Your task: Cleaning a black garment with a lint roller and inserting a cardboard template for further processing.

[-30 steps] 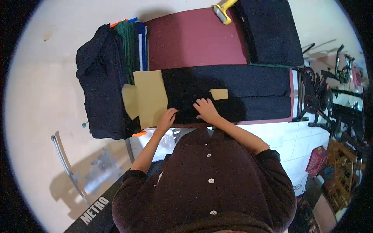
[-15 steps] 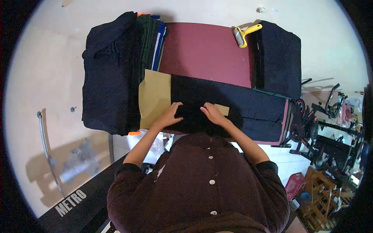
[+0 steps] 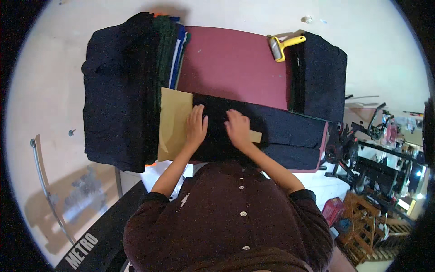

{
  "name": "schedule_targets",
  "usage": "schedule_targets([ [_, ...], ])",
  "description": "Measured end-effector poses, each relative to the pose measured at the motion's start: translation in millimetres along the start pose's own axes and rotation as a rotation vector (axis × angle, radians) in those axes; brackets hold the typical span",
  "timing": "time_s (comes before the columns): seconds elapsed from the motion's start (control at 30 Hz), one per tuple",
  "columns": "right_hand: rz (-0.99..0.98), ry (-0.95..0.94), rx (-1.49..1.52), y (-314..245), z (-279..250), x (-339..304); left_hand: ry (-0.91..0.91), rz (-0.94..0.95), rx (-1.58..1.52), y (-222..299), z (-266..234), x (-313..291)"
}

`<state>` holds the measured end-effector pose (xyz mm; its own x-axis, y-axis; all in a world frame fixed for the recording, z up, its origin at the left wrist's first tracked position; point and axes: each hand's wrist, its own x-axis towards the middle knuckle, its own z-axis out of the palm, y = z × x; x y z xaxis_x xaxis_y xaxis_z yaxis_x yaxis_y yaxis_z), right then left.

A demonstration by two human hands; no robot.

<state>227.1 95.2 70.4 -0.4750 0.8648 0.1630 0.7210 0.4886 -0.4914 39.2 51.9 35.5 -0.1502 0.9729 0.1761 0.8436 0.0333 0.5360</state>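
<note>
A folded dark cloth (image 3: 290,122) lies along the near side of the table, partly folded around or over a tan cardboard sheet (image 3: 174,120) that sticks out at its left end. My left hand (image 3: 196,127) lies flat with fingers stretched out, where the cardboard meets the cloth. My right hand (image 3: 238,129) rests on the cloth a little to the right, its fingers pointing away from me and slightly blurred. Beside its wrist shows a small tan strip (image 3: 256,136), which looks like cardboard. Neither hand grips anything.
A tall stack of folded dark cloth (image 3: 118,95) stands at the left, with green and blue layers along its side. Another dark folded stack (image 3: 324,77) is at the back right, next to a yellow-handled lint roller (image 3: 282,47) on the burgundy tabletop (image 3: 231,63). An exercise bike (image 3: 344,149) stands beyond.
Both hands have moved away from me over the cloth. Their fingers have straightened from a curled pose. The whole view has shifted slightly.
</note>
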Motion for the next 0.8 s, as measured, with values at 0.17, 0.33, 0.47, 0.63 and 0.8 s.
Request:
schedule_targets([
  [0.17, -0.086, -0.145, -0.149, 16.8, 28.0, -39.9, -0.338, 0.201, 0.21, -3.2, -1.4, -28.3],
  [0.33, -0.116, -0.149, -0.071, 34.2, 27.2, -50.4, -0.356, 0.228, 0.232, -7.5, 3.1, -32.8],
  [0.47, 0.25, 0.13, 0.008, 73.8, -13.8, -63.5, -0.353, 0.196, 0.25, -4.4, 15.6, -31.0],
  [0.63, 0.716, 0.605, -0.467, 195.5, -101.2, -163.2, -0.218, 0.217, 0.149, 61.4, 21.4, -15.4],
  [0.8, 1.088, 0.496, -0.372, 287.1, -144.6, -296.0, -0.344, 0.572, -0.409, 181.6, 88.5, 7.9],
])
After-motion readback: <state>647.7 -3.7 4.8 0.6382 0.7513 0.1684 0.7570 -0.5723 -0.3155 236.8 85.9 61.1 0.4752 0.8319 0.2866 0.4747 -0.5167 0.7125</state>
